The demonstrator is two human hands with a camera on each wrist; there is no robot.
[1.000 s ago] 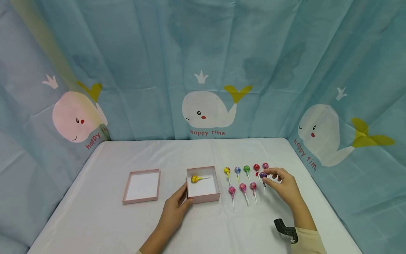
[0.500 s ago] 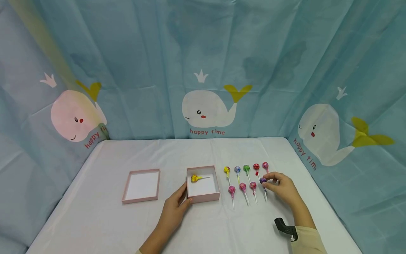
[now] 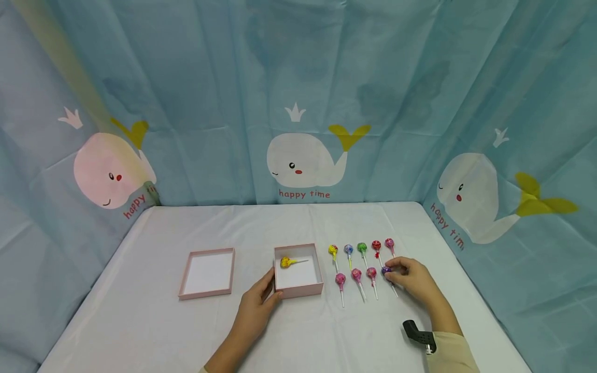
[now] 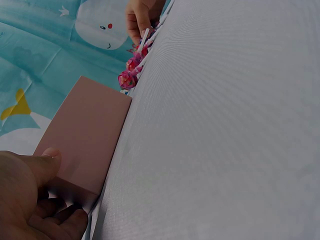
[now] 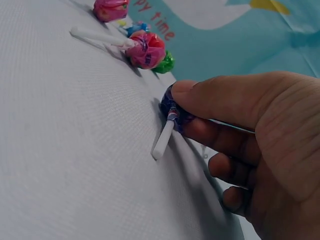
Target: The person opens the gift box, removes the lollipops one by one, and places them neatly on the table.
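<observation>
In the head view my left hand (image 3: 254,310) holds the near left corner of an open pink box (image 3: 302,291). Its thumb lies on the front wall, and the fingers are at the left side. Inside the box is a yellow lollipop (image 3: 286,262), stick pointing right. My right hand (image 3: 415,280) pinches the head of a purple lollipop (image 5: 169,106) between thumb and index finger, at the right end of the near row. The lollipop's white stick slants down toward the tablecloth. To its left lie pink lollipops (image 3: 356,274) of the same row.
A shallow pink lid (image 3: 207,274) lies left of the box. Behind the near row is another row: yellow (image 3: 333,249), blue (image 3: 348,249), green (image 3: 361,247), red (image 3: 376,245) and pink (image 3: 389,243) lollipops. A whale-print curtain (image 3: 210,103) surrounds the white-covered table (image 3: 154,331).
My right hand has moved toward me with the purple lollipop, bringing it from near the back row into line with the near row. My left hand has stayed on the box.
</observation>
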